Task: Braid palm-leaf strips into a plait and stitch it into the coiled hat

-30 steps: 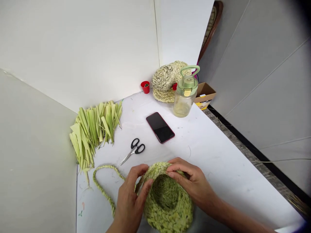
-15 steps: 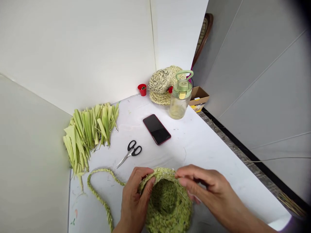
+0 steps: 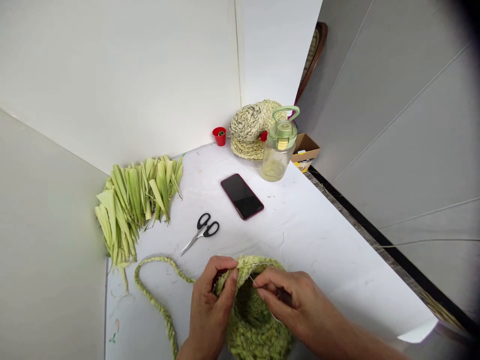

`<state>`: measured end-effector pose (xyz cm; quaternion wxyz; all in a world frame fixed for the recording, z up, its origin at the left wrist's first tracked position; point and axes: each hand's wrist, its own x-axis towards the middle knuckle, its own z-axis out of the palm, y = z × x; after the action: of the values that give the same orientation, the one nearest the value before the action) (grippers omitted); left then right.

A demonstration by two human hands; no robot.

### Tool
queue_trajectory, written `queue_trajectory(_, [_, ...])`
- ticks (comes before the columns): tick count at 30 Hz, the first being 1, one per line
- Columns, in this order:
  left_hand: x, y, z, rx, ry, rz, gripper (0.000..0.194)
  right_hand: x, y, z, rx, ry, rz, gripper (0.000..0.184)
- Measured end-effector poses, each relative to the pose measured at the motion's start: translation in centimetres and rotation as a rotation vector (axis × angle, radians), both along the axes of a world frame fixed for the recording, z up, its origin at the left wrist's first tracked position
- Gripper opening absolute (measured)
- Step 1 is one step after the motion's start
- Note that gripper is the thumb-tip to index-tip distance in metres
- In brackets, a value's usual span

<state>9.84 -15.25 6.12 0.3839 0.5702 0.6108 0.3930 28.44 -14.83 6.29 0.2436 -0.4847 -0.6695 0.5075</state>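
White table (image 3: 322, 265) meets pale walls (image 3: 123, 75) in a corner; left hand (image 3: 212, 305) has fingers clamped on a woven basket (image 3: 255, 320), right hand (image 3: 288, 305) fingertips pinched together at its rim.

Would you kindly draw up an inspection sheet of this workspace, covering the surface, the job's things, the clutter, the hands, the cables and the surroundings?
Surface: white tabletop, lightly creased.
Job's things: woven green bowl-shaped piece, braided green cord, pile of pale green leaf strips, scissors.
Clutter: phone, plastic bottle, red cup, braided straw piece, cardboard box.
Hands: left hand grips the woven rim; right hand pinches a thin pale strand.
Cables: nothing seen.
Surroundings: pale panelled walls.
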Motion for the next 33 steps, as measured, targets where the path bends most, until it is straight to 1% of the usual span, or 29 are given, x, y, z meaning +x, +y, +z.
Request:
queue_trajectory(7, [-0.2,-0.2,-0.5,0.038,-0.003,0.013,0.01,-0.3,0.3,0.2,-0.051,0.053,-0.008,0.017])
queue_trajectory(13, [-0.2,-0.1,-0.6,0.053,-0.027,-0.002,0.01,-0.2,0.2,-0.3,0.093,0.025,0.027,0.017])
queue_trajectory(16, [-0.1,0.1,-0.6,0.038,-0.023,0.003,0.009,0.1,0.1,-0.4,0.103,-0.003,0.047,0.019])
queue_trajectory(23, [-0.1,-0.1,-1.0,0.116,-0.011,-0.008,0.006,0.1,0.2,0.1,0.017,0.009,0.024,0.02])
queue_trajectory(30, [0.0,-0.1,-1.1,0.272,-0.01,-0.023,0.015,0.2,1.1,1.1,-0.139,0.067,0.042,0.018])
queue_trajectory(33, [0.0,0.0,-1.2,0.277,-0.014,-0.026,0.017,0.1,1.2,0.8,-0.133,0.076,0.043,0.019])
